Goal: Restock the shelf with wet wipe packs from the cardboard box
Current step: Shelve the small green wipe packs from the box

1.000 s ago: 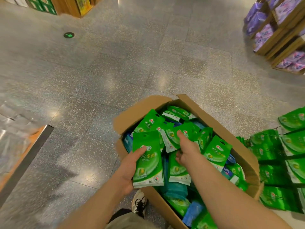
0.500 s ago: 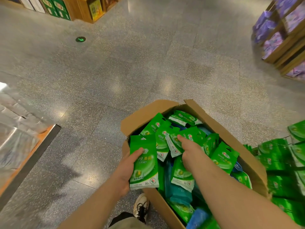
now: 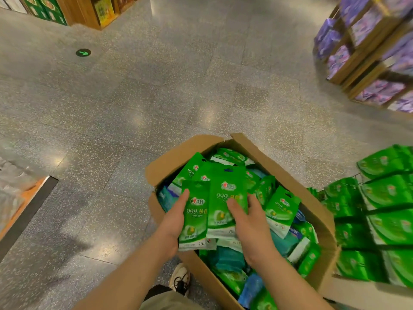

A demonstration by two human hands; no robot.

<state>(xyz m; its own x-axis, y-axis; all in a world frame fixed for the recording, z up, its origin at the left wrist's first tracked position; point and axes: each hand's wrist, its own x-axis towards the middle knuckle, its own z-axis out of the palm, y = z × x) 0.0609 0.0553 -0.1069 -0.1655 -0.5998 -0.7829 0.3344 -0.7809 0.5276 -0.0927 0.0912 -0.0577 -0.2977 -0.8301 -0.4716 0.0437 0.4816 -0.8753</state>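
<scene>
Green packs, two held: left hand (image 3: 176, 222) one, right hand (image 3: 250, 227) one.

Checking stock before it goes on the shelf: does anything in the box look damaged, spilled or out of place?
Nothing looks damaged or spilled. The green packs lie jumbled at all angles in the cardboard box, with some blue packs mixed in below.

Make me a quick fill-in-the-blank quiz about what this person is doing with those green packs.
1. The left hand holds a ____ wet wipe pack.
2. The right hand grips a second pack above the open ____ box.
3. Beside the box, the shelf displays green packs; the far shelves display ____ ones.

Missing words: green; cardboard; purple
</scene>
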